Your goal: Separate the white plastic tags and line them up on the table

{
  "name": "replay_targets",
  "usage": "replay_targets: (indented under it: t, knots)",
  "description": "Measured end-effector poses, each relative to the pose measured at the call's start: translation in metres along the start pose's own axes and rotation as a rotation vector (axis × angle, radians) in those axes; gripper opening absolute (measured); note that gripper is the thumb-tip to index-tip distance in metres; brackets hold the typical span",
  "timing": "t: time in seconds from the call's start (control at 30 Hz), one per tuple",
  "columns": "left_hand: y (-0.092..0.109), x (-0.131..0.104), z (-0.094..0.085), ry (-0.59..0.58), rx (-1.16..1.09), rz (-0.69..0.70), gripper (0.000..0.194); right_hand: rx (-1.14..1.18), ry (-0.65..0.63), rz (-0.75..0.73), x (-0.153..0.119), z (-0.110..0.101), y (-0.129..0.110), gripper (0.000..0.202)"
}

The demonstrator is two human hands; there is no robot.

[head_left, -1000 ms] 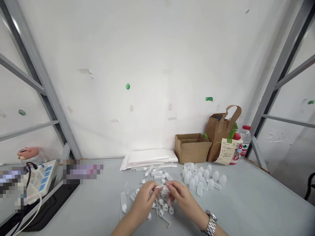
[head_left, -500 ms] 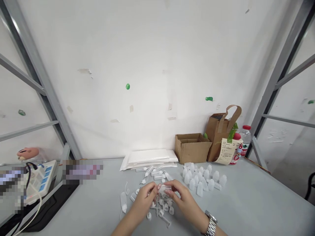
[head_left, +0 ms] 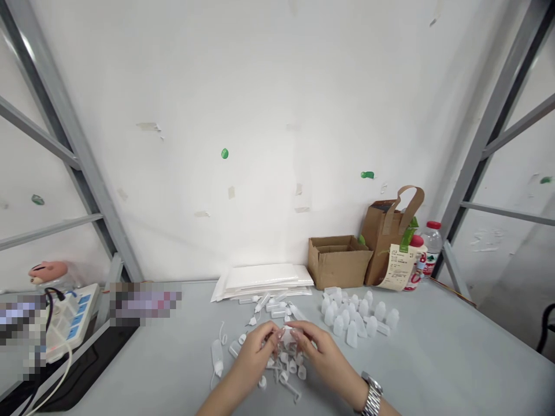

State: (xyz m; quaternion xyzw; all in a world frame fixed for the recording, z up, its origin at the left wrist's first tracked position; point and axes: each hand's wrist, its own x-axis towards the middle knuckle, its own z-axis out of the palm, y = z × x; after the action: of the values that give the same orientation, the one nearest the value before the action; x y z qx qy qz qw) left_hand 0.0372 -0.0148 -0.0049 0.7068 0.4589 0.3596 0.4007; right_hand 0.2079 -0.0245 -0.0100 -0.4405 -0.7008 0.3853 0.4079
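Between the fingertips of both hands is a small translucent plastic piece (head_left: 288, 335), mostly covered by the fingers, so its exact shape is unclear. My left hand (head_left: 261, 345) pinches it from the left, and my right hand (head_left: 313, 344) closes on its right side. Right below the hands lies a pile of small white plastic caps (head_left: 292, 367), some with bent tubes. A squeeze bottle with a thin tube (head_left: 217, 352) lies left of my left hand. Several clear small bottles (head_left: 277, 306) are scattered behind the hands.
Several frosted, dome-ended plastic pieces (head_left: 347, 315) stand grouped at the right. Behind are a stack of white envelopes (head_left: 264, 277), an open cardboard box (head_left: 340, 268), a brown paper bag (head_left: 377, 237) and a red-capped bottle (head_left: 432, 245). A power strip (head_left: 80, 323) lies at far left.
Both hands have drawn slightly closer together, and the fingers now cover more of the plastic piece. The things lying on the table look unmoved.
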Motion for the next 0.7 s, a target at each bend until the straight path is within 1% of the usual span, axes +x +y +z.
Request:
replay_targets:
  t: [0.07,0.13,0.23,0.3,0.37,0.47,0.57,0.63,0.7]
  knots:
    - [-0.001,0.000,0.001,0.010,0.041,0.022,0.038,0.027,-0.051,0.074,0.000,0.002,0.003,0.038]
    - [-0.004,0.000,0.003,0.022,0.027,-0.011,0.041,-0.010,-0.052,0.058,-0.001,0.004,0.004,0.034]
    - [-0.010,0.004,0.006,0.025,-0.087,-0.114,0.045,-0.118,0.001,-0.116,-0.006,0.003,0.003,0.023]
    - [-0.013,0.007,0.004,0.035,-0.156,-0.175,0.048,-0.168,0.016,-0.234,-0.007,0.000,0.001,0.023]
    - [-0.015,0.010,0.000,0.058,-0.188,-0.217,0.051,-0.199,0.045,-0.281,-0.006,-0.005,0.000,0.024]
    - [-0.014,0.011,-0.008,0.116,-0.129,-0.204,0.051,-0.225,0.158,-0.245,-0.002,-0.012,0.001,0.022]
    - [-0.013,0.010,-0.013,0.141,0.055,-0.174,0.041,-0.231,0.260,-0.124,0.002,-0.015,0.005,0.019]
    - [-0.012,0.010,-0.013,0.133,0.140,-0.191,0.038,-0.222,0.291,-0.058,0.004,-0.016,0.009,0.019]
    - [-0.014,0.010,-0.013,0.128,0.156,-0.207,0.043,-0.190,0.304,-0.033,0.006,-0.016,0.014,0.022]
